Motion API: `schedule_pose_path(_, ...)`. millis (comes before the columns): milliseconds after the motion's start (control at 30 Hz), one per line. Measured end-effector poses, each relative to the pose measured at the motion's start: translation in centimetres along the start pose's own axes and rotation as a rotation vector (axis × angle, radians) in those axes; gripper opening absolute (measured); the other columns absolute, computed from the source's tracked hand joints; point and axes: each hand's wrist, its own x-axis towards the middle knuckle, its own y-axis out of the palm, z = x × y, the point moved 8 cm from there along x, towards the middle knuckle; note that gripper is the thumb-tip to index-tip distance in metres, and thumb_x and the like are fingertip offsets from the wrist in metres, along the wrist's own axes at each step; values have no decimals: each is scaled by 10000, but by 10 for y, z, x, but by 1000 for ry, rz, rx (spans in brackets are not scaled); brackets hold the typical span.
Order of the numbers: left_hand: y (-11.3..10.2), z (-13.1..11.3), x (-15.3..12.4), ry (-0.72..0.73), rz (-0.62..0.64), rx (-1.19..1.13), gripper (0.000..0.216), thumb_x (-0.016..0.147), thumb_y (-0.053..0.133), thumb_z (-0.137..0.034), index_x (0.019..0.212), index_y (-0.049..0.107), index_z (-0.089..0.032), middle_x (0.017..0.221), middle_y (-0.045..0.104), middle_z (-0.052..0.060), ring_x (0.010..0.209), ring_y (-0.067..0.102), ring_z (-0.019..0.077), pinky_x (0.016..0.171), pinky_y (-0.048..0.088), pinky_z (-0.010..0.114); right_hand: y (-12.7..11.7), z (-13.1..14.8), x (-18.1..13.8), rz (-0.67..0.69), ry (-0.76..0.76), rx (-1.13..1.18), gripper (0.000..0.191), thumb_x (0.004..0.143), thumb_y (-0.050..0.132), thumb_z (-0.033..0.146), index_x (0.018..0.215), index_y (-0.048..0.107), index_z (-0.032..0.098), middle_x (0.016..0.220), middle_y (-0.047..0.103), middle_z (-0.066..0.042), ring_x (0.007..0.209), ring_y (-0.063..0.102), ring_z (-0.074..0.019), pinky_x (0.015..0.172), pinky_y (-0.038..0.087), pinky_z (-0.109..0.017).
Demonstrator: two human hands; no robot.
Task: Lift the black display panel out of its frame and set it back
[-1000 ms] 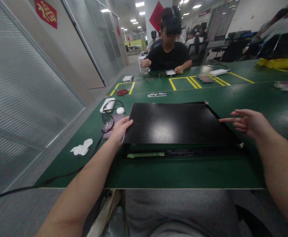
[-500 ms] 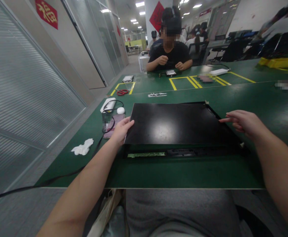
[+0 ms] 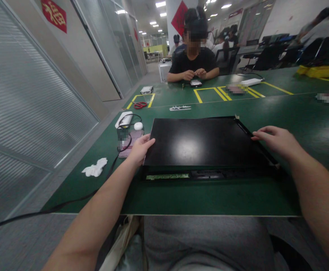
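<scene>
A glossy black screen panel [image 3: 209,143] lies tilted over a black frame [image 3: 246,130] on the green table. My left hand [image 3: 140,150] is closed on the panel's left edge, thumb on top and fingers beneath. At the opposite side, my right hand [image 3: 274,140] pinches the frame's right rim with thumb and fingertips; exactly what lies between them is partly hidden. Along the near side of the frame, a narrow green circuit board [image 3: 168,176] shows below the panel's edge. Small pale tabs [image 3: 237,117] stick up at the frame's right corners.
Left of the panel are a phone [image 3: 130,145], a white power bank [image 3: 124,119], a round white case [image 3: 138,126], black cable and a crumpled tissue [image 3: 96,167]. Red-handled scissors [image 3: 140,105] and white strips [image 3: 180,108] lie beyond. A person [image 3: 193,56] sits opposite, hands over a small device.
My right hand's extended index finger has drawn in, and its fingertips now close together at the right rim. The panel has barely shifted. The person opposite has brought both hands together.
</scene>
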Motion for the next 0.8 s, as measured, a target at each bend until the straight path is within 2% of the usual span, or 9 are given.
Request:
schedule_pose_path(100,0,1,0,5,4,8,348,665,784,-188,1001,701,-155,892,779,70,885,730,241,752,573,320,-6,11,-3,-79,-63,-195,215,632,507,445,662,585,248,623,599,-18,569,478,-150,496,314,-281)
schedule_pose_path(233,-2,1,1,12,-20,21,310,648,785,-167,945,699,-151,897,779,81,910,727,245,780,571,323,-6,13,-4,-74,-76,-235,217,632,507,451,677,587,254,636,600,-12,587,504,-157,512,335,-286)
schedule_pose_path(500,-1,1,1,29,-10,34,322,624,789,-184,933,702,-155,854,780,62,834,730,227,675,564,282,-5,9,1,-77,-104,-308,239,625,512,477,688,584,259,601,570,-7,543,488,-153,488,336,-288)
schedule_pose_path(800,2,1,1,33,4,46,314,632,786,-193,933,704,-158,882,781,76,846,732,243,720,572,315,-4,6,4,-65,-120,-346,251,612,528,478,703,589,252,606,558,-13,536,470,-142,491,330,-281)
